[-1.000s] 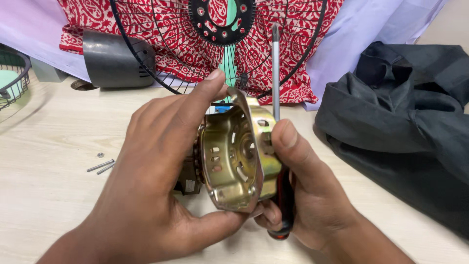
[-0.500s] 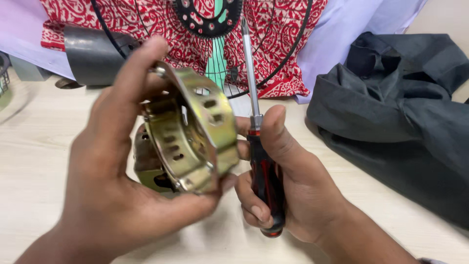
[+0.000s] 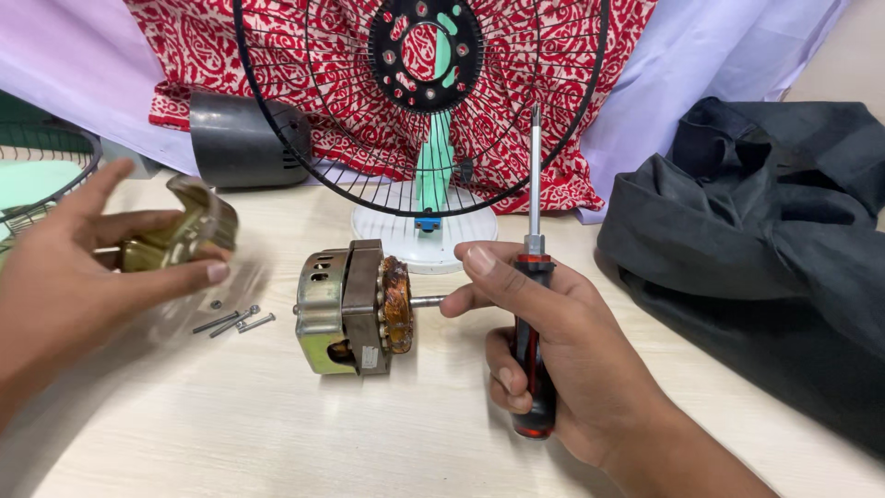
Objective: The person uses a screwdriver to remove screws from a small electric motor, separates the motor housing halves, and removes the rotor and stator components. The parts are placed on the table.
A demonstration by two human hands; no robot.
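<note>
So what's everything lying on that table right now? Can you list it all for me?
motor body: one, brass-coloured metal with copper windings, table centre, shaft pointing right
metal cover: one, brass-coloured, held above the table at left, blurred
long screws: a few, silver, lying left of the motor body
screwdriver: one, red and black handle, steel shaft upright
fan grille: one, black wire, standing at the back on a white base
black housing: one, back left
patterned cloth: one, red and white, behind the grille
dark cloth: one, bunched at right
left hand: holds the metal cover
right hand: grips the screwdriver, fingertip at the motor shaft
</note>
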